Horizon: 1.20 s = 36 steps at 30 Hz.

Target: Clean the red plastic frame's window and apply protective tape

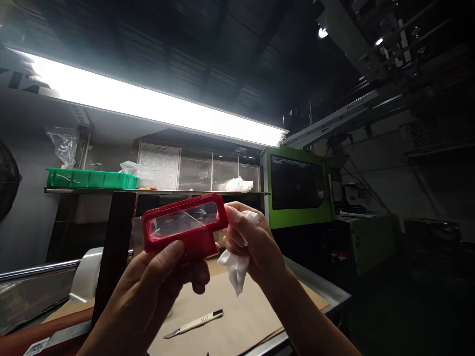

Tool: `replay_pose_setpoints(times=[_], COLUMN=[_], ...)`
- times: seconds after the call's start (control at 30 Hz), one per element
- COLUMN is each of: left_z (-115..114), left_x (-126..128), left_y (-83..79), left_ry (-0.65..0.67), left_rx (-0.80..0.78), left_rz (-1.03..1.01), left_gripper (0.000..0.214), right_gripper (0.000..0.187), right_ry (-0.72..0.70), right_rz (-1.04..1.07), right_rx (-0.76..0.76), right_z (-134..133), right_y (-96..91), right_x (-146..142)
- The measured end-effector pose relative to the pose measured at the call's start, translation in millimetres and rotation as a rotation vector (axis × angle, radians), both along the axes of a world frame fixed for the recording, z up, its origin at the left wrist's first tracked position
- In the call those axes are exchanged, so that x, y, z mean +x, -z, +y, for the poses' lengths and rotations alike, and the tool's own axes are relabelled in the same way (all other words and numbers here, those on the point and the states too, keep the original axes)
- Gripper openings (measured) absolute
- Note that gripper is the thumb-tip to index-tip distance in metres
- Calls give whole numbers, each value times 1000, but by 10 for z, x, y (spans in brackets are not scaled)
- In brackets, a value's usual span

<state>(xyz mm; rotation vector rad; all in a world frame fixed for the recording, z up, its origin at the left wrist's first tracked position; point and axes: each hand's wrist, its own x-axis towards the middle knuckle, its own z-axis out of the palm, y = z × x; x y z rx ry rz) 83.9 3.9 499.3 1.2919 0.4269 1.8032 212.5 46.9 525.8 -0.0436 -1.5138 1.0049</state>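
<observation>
My left hand [156, 282] is closed on a red plastic frame with a clear window [183, 225], held up at chest height with the thumb along its lower edge. My right hand [248, 242] is closed on a crumpled white cloth [235, 267], pressed against the frame's right end. Part of the cloth hangs below the palm.
A utility knife marked A07 [195, 325] lies on the cardboard sheet [245, 321] covering the bench. A green tray [91, 179] sits on the shelf under a bright tube light. A green machine [297, 193] stands to the right. A black post [113, 247] rises at left.
</observation>
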Motion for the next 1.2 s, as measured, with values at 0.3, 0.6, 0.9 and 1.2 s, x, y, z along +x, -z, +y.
replay_pose_setpoints(times=[0.3,0.6,0.9,1.2], left_z=[172,98,159,219], left_x=[-122,-74,-111,-137], left_y=[-504,-987,-930,-842], left_ry=[205,197,140,76], left_rx=[241,516,491,423], left_rz=[313,468,485,448], left_gripper=[20,18,18,11], right_gripper=[47,40,21,15], right_ry=[-192,-98,-14,110], right_rz=[46,96,70,-24], right_rx=[9,137,126,86], right_z=[133,31,-19,26], right_y=[-232,-663,-674,-650], right_x=[-153,-53,4,9])
